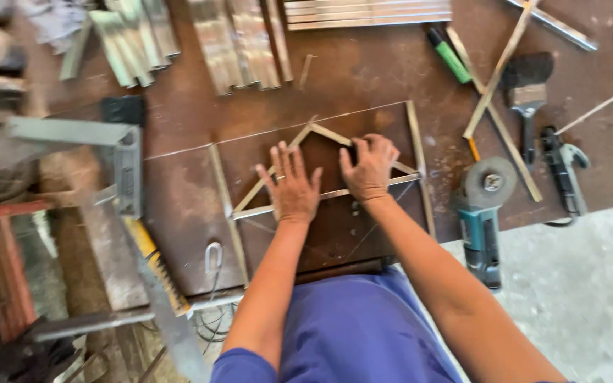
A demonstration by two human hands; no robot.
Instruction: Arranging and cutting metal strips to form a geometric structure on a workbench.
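1. Left hand (294, 186): fingers spread flat, palm down, pressing on the left side of the triangle (324, 167); it grips nothing.
2. Right hand (370, 168): fingers curled loosely, resting on the triangle's right side near the apex; whether it pinches a strip cannot be told.
3. Triangle: thin metal strips laid as a triangular frame, apex at 12 o'clock, base strip running from 8 o'clock to 3 o'clock under both hands. It lies flat at the centre of the table (363, 71).
4. Table: rusty brown steel plate with chalk lines scribed around the frame.
5. Side strips (420, 167): one straight strip stands just beside the triangle at 3 o'clock, another at 9 o'clock; both lie flat.
6. Grinder (482, 213): teal body, grey disc uppermost, lying at 4 o'clock of the right hand, near the table edge.
7. Marker (450, 55): green barrel, black cap, at 1 o'clock, well apart from the hands.
8. Brush (528, 106): dark handle, pale ferrule, at 2 o'clock, beside two crossed strips (498, 92).
9. Clamp (565, 177): dark tool at 3 o'clock, beyond the grinder.
10. Stock (246, 42): bundles of shiny metal profiles at 11 to 12 o'clock along the far edge.
11. Wire brush (156, 266): yellow-handled, at 8 o'clock, near the table's left edge.
12. No containers, packages or labels can be made out; the view is blurred.
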